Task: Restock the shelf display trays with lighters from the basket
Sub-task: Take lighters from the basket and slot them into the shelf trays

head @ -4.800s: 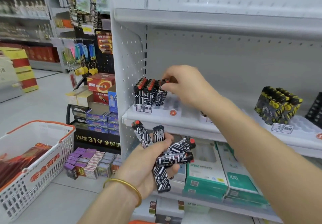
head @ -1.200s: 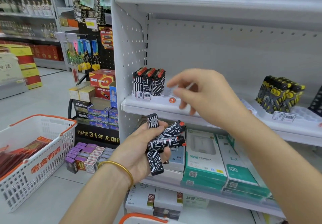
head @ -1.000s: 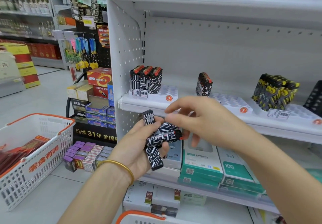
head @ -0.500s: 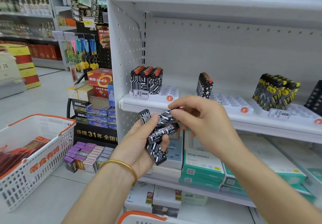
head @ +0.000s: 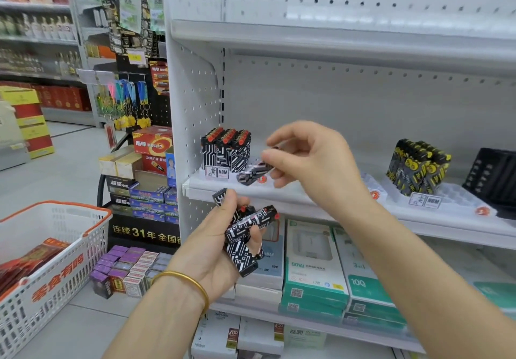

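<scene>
My left hand (head: 215, 247) grips a bundle of black-and-white patterned lighters (head: 245, 235) with red tops, below the shelf edge. My right hand (head: 310, 160) pinches one blurred lighter (head: 254, 170) of the same pattern, held tilted just above the white display tray (head: 217, 175) at the shelf's left end. Several matching lighters (head: 226, 150) stand upright at the back left of that tray. A white basket with an orange rim (head: 55, 261) sits on the floor at the left.
Further right on the shelf are more white trays, one holding black-and-yellow lighters (head: 418, 166), and a black tray (head: 494, 177). Boxed chargers (head: 315, 269) fill the shelf below. Small boxes (head: 125, 269) are stacked on the floor beside the shelf post.
My right hand took one lighter from the bundle in my left hand and lifted it up and left toward the left tray. The bundle has fewer lighters than before.
</scene>
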The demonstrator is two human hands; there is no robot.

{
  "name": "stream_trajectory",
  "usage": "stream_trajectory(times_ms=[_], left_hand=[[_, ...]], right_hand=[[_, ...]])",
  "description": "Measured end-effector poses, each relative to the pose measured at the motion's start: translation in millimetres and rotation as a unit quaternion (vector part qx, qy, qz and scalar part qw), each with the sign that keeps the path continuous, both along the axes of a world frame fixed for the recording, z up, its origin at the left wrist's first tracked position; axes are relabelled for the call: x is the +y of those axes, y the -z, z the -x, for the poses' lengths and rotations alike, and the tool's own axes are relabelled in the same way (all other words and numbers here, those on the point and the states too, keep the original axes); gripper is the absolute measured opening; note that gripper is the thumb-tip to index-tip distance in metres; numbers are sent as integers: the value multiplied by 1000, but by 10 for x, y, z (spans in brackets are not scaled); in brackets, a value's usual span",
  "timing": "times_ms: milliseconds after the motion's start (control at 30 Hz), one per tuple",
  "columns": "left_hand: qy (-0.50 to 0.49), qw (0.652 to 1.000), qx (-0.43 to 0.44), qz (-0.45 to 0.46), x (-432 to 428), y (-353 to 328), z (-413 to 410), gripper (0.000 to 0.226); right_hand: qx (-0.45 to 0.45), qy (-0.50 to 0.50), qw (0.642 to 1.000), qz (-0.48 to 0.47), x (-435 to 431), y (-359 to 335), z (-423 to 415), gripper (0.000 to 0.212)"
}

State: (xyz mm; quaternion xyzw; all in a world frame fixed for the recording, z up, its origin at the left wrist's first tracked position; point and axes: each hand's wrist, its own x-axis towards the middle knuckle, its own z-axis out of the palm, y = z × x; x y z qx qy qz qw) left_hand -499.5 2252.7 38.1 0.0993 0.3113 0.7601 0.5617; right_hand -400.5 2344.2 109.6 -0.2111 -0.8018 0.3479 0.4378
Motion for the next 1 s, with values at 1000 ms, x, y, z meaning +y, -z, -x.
stream_trajectory(times_ms=[1000], left_hand=[[93, 996, -2, 11, 73, -54, 4, 19]], right_hand=[[-357, 94, 918, -146, 746, -401, 726, 42]])
